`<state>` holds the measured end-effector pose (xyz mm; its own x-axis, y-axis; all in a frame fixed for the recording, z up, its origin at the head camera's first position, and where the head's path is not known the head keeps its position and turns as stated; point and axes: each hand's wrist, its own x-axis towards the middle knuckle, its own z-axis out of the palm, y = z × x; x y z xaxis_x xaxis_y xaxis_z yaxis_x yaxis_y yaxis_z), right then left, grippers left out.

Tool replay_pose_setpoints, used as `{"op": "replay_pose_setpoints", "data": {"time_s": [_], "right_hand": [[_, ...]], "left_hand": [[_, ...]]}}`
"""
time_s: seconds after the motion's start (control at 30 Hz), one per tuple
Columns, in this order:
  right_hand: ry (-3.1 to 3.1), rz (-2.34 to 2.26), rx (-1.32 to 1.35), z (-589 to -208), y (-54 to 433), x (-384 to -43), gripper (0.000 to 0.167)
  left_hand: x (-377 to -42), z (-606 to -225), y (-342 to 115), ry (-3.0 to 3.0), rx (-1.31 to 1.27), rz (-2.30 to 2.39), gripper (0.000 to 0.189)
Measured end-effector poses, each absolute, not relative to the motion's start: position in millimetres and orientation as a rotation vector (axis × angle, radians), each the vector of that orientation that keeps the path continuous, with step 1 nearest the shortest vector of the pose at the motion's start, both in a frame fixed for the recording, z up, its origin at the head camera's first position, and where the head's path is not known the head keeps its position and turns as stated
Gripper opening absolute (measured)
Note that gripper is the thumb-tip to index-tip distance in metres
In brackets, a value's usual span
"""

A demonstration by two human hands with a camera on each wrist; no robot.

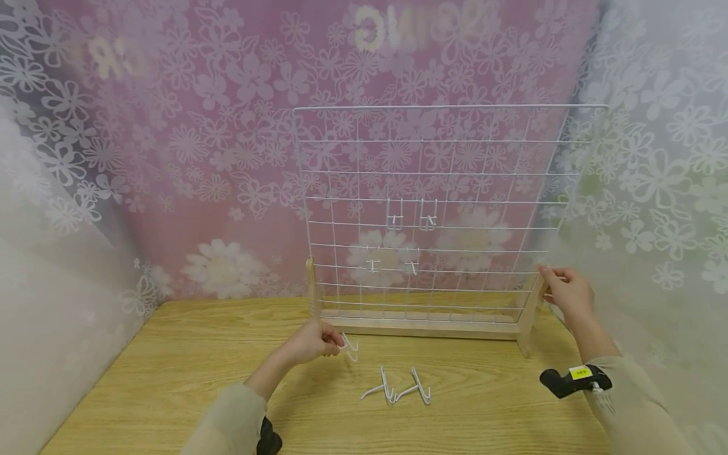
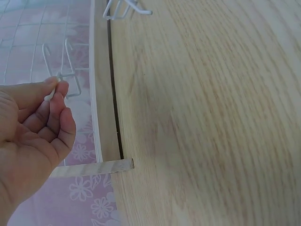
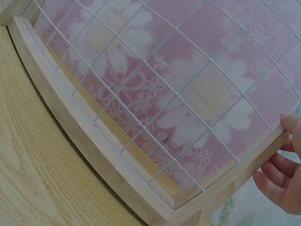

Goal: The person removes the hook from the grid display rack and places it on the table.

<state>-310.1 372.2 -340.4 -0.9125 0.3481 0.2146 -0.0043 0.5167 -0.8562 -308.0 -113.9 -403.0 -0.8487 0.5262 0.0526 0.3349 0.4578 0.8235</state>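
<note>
before the wire grid (image 1: 453,201), two hooks (image 1: 386,384) lie; floral sheet (image 1: 239,189) behind

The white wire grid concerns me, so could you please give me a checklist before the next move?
1. White rectangular wire grid in its pale wooden stand: ok
2. Right grip holding the stand's right post: ok
3. Left grip pinching a white bent-wire hook: ok
4. Two loose white wire hooks on the yellow wood-grain tabletop: ok
5. Four white hung hooks fully seated: cannot tell
</note>
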Motion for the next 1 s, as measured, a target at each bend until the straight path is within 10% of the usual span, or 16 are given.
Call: {"op": "replay_pose_setpoints", "data": {"time_s": [1.0], "right_hand": [[-2.399, 1.392, -0.291, -340.2, 373.7, -311.3, 0.072]], "left_hand": [[-290.9, -426.3, -105.9, 2.471, 0.851, 1.128, 0.011]]}}
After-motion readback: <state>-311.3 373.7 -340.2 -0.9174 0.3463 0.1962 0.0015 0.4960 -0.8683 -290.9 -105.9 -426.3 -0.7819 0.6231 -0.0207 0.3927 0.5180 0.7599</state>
